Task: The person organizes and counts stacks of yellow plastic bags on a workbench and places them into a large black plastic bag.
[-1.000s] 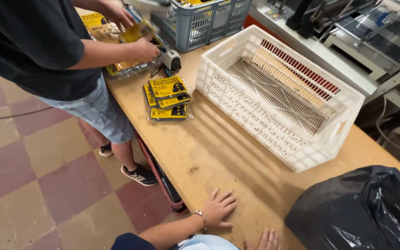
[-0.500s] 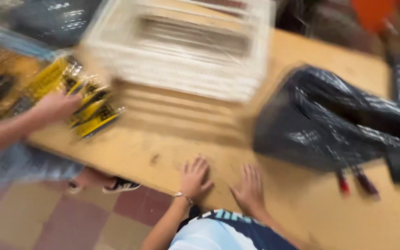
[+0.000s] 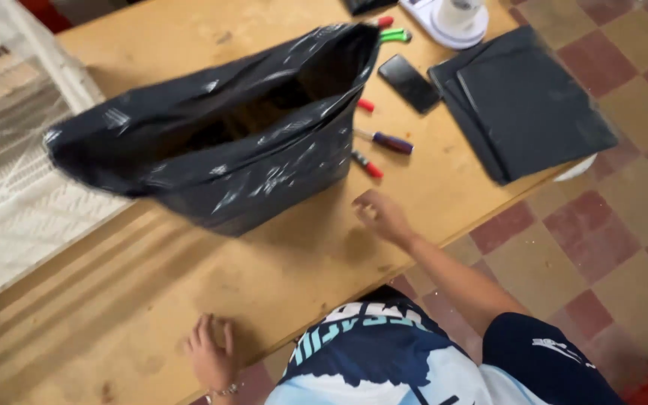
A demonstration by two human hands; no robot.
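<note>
The right hand (image 3: pixel 381 215) hovers loose and empty over the wooden table (image 3: pixel 279 277), just near of the open black plastic bag (image 3: pixel 219 142). The left hand (image 3: pixel 211 356) lies flat, holding nothing, at the near edge. A white crate (image 3: pixel 9 150) sits left of the bag, dark flat folders (image 3: pixel 534 97) far right.

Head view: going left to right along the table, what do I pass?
White crate → left hand → black bag → right hand → dark phone → stack of black sheets.
</note>
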